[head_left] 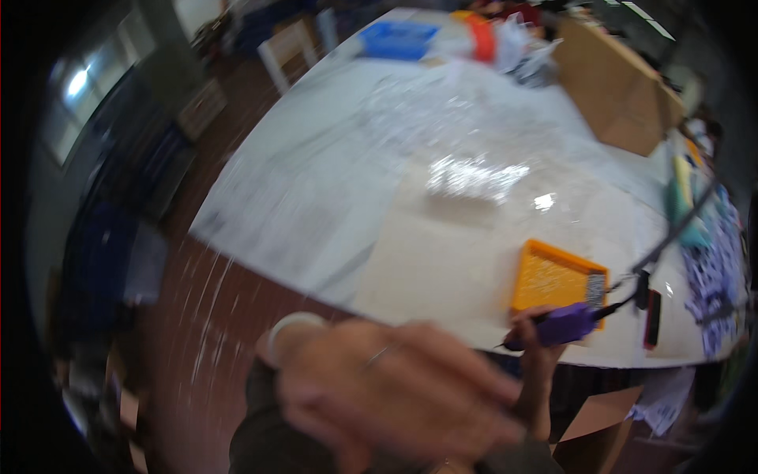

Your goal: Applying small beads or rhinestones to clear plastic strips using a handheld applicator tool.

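Observation:
My left hand (387, 387) is large and close to the camera, smeared by motion, with a white band at the wrist. Its fingers point to the right, and whether they hold anything is hidden. Farther right, my right hand (539, 347) is closed around a purple corded tool (564, 325) with a thin dark tip pointing left. The tool's exact kind does not show. Just beyond that hand lies a shallow orange tray (523, 278) on the table, with small bits and a grey patch inside that are too blurred to name.
Clear plastic film (478, 178) spreads over a beige sheet on the white table (292, 213). A dark cable (679, 229) runs from upper right. A red-and-black object (652, 320) lies by the tray. Beyond are a cardboard box (616, 87), a blue bin (399, 39) and a chair (274, 67).

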Demonstrator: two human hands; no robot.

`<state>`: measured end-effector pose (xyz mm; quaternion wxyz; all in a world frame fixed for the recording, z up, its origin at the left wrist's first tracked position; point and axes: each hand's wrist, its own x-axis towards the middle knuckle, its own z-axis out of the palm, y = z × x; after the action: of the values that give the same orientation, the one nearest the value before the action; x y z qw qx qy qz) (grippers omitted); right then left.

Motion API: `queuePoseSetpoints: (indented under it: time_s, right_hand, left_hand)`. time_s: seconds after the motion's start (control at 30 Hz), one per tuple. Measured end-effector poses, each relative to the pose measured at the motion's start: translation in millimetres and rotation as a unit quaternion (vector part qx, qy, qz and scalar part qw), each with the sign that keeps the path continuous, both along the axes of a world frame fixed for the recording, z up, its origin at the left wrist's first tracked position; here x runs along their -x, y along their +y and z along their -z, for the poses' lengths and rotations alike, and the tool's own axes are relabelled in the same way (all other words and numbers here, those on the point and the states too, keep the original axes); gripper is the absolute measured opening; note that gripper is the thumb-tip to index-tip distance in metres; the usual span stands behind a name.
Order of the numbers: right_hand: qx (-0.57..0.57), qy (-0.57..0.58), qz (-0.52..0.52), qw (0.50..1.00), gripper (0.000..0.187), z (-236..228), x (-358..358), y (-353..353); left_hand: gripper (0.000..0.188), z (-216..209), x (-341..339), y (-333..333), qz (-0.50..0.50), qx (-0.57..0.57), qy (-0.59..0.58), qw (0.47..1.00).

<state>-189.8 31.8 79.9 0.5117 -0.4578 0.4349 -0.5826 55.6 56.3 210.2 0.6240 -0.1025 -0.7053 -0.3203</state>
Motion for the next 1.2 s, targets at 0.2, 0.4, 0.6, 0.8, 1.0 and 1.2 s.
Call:
queuePoseSetpoints:
  time_s: [0.2,0.4,0.6,0.8,1.0,1.2]
  right_hand:
    - [0.070,0.040,-0.013,0.997,0.018,6.7,-2.0,-14.5]
    - [0.062,0.030,-0.016,0.997,0.021,12.2,-2.3,-12.7]
    - [0.091,0.006,-0.024,0.996,0.023,12.6,-0.5,-13.7]
    - [0.092,0.017,-0.025,0.995,0.027,13.7,1.5,-13.2]
    - [0.103,0.004,-0.034,0.994,0.028,15.8,4.5,-14.7]
    - [0.094,0.043,-0.036,0.994,0.026,10.8,10.6,-10.9]
  left_hand:
    - [0.041,87.6,-49.6,8.6,-0.312,-0.294,-0.324,0.844]
    - [0.047,131.5,-129.2,-1.8,-0.737,-0.210,-0.324,0.555]
    - [0.066,146.9,-170.3,-25.1,-0.747,-0.276,-0.382,0.469]
    - [0.070,155.6,-172.8,-38.5,-0.678,-0.394,-0.429,0.447]
    - [0.074,161.1,-181.5,-38.9,-0.677,-0.403,-0.411,0.459]
    - [0.070,153.7,-171.6,-35.2,-0.651,-0.454,-0.355,0.495]
